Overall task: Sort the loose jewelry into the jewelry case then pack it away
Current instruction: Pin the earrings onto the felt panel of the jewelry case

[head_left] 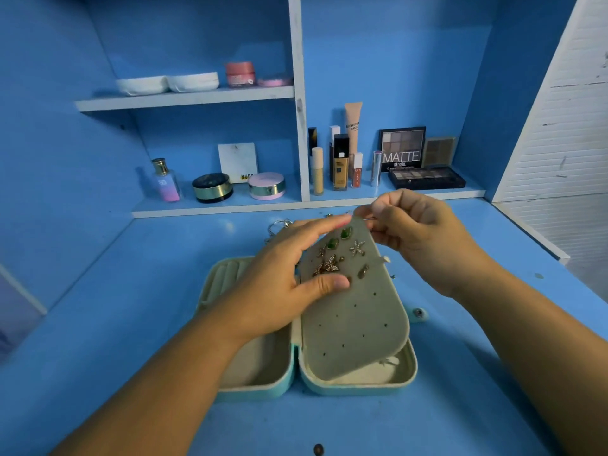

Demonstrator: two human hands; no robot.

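- The left hand (279, 278) gripped the earring panel (355, 317), thumb pressed on its face and fingers along its far edge. The right hand (418, 232) pinched the panel's top edge; whether it also held a small piece could not be told.
- The panel stood tilted up out of the right half of the open jewelry case (362, 388), with a starfish stud (357, 247) and green stones (345, 232) pinned near its top.
- The panel looked light, thin and bendy, best held by its edges. The studs looked tiny and easy to drop.
- Loose jewelry (279, 225) lay just behind the left hand on the blue desk (131, 324).
- Shelves (197, 97) behind the desk held cosmetics, among them an eyeshadow palette (403, 148).
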